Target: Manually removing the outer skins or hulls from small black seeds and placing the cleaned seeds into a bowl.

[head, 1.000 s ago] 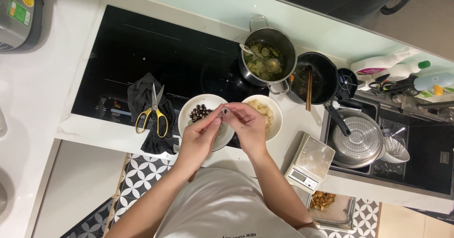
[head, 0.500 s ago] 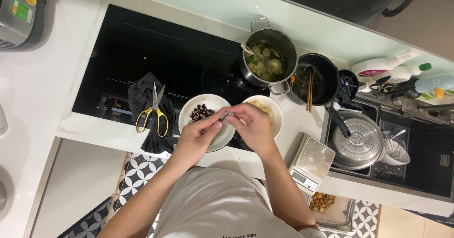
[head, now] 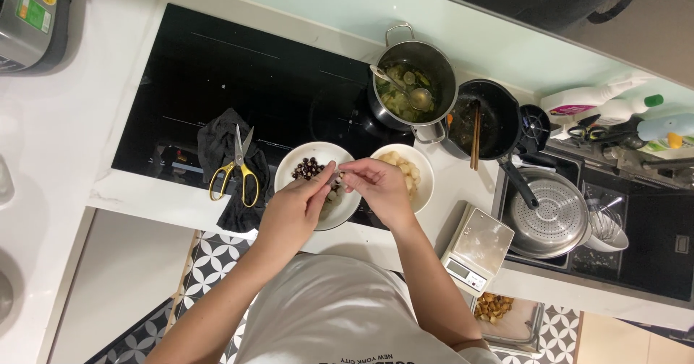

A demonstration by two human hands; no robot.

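Overhead view of a kitchen counter. The person's left hand [head: 295, 206] and right hand [head: 377, 187] meet over a white bowl [head: 293, 163] of small dark round fruits, so whatever falls lands in it. Both hands pinch 1 small item [head: 335, 179] between fingertips, too small to identify. A second white bowl [head: 425, 170], just right of the first, holds pale pieces, keeping the 2 lots apart. Yellow-handled scissors [head: 233, 170] lie on a dark cloth [head: 214, 143] to the left. Behind the bowls, a steel pot [head: 432, 59] with a ladle sits on the black cooktop [head: 217, 67]. A kitchen scale [head: 478, 247] sits near the right elbow.
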